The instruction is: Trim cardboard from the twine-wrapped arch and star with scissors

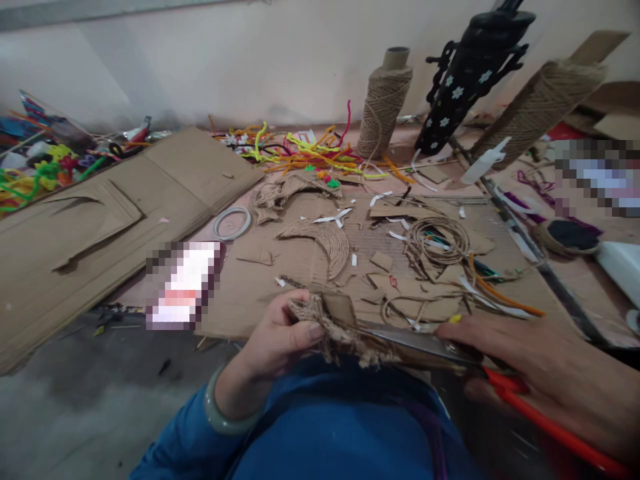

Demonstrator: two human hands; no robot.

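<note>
My left hand (pixel 283 330) is closed on a piece of cardboard edged with twine (pixel 330 330), its frayed strands hanging toward me. From the right, my right hand (pixel 545 360) grips a pair of scissors (pixel 510 387) with red handles. The metal blades reach left to the cardboard piece and its frayed twine; whether they are cutting cannot be made out. Just beyond my hands lies a crescent covered in twine (pixel 330 243). Behind it sits a second curved, twine-wrapped piece (pixel 295 190) with a cardboard star shape at its left end.
Cardboard sheets (pixel 165 173) cover the left side. A tape roll (pixel 231 223), coiled twine (pixel 440 243), paper strips and scraps lie about. Farther back stand a twine spool (pixel 385 103), a black flower-patterned object (pixel 467 83), a second spool (pixel 545 107) and a white glue bottle (pixel 485 163).
</note>
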